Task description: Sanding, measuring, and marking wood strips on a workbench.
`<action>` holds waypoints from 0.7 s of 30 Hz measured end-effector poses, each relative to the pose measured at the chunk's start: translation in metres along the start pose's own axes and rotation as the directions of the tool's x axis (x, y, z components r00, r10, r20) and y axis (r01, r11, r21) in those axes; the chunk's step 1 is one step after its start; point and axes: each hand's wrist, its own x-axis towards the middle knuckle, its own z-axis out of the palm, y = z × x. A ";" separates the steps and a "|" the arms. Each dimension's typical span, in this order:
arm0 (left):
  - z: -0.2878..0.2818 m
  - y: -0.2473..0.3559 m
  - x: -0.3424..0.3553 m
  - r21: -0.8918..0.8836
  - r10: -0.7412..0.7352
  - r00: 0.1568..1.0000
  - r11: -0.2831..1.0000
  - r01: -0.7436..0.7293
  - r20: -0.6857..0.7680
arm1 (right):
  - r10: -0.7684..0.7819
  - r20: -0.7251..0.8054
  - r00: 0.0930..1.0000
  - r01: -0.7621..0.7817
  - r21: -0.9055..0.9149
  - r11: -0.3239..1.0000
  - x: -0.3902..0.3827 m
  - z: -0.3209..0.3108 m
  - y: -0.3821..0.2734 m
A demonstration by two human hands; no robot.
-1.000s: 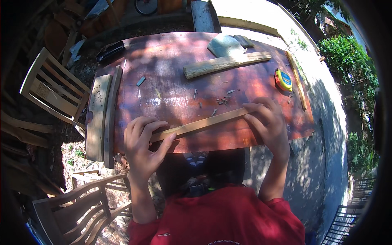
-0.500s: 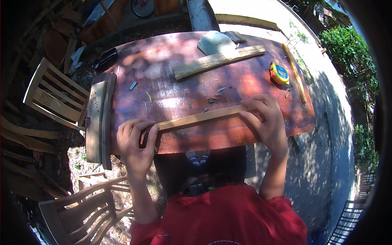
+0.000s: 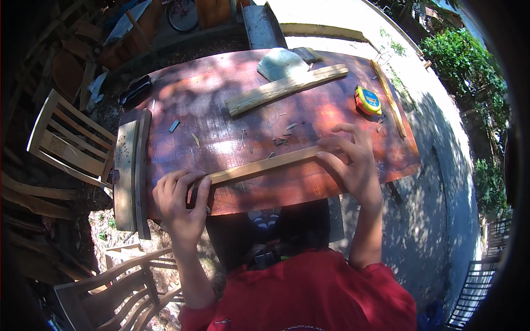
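Note:
A slim, pale wooden strip [image 3: 265, 166] lies crosswise near the front edge of the reddish-brown table [image 3: 182, 96]. At its left end, my left hand [image 3: 181, 203] is closed, thumb and fingers pinching the wood. My right hand [image 3: 353, 163] has the other end between thumb and fingers, with one finger lifted off and stretched outward. My fingers hide both tips of the strip. Small wood chips [image 3: 280, 141] are scattered just beyond the strip. A yellow and red tape measure [image 3: 368, 101] rests beyond my right hand.
A thicker rough wooden bar [image 3: 287, 90] lies farther back, by a flat grey-green slab [image 3: 280, 63]. One thin stick [image 3: 389, 99] runs along the right edge; boards [image 3: 126, 176] line the left edge. Wooden chairs [image 3: 72, 140] stand at the left.
One finger of my right hand has lifted away from the strip. My left hand keeps its grip. The whole view has shifted slightly, with the table appearing a little lower and farther left.

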 end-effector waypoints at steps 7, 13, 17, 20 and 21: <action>0.001 0.000 0.001 -0.020 0.003 1.000 1.000 -0.003 0.013 | 0.080 0.013 0.997 -0.081 0.119 0.990 -0.001 0.002 0.004; -0.002 0.000 -0.003 -0.013 -0.005 1.000 1.000 0.006 0.003 | 0.014 -0.006 1.000 -0.014 0.041 0.999 0.000 0.001 0.003; 0.000 0.001 -0.001 -0.010 0.001 1.000 1.000 -0.001 -0.007 | 0.037 0.044 0.998 -0.038 0.027 0.999 -0.002 0.002 0.005; -0.001 0.001 0.001 -0.013 0.016 1.000 1.000 -0.016 0.009 | 0.042 0.023 0.999 -0.043 0.026 0.999 -0.004 0.003 0.003; -0.001 0.000 0.001 -0.006 0.008 1.000 1.000 -0.008 0.013 | 0.028 0.005 1.000 -0.028 0.010 1.000 -0.003 0.003 0.004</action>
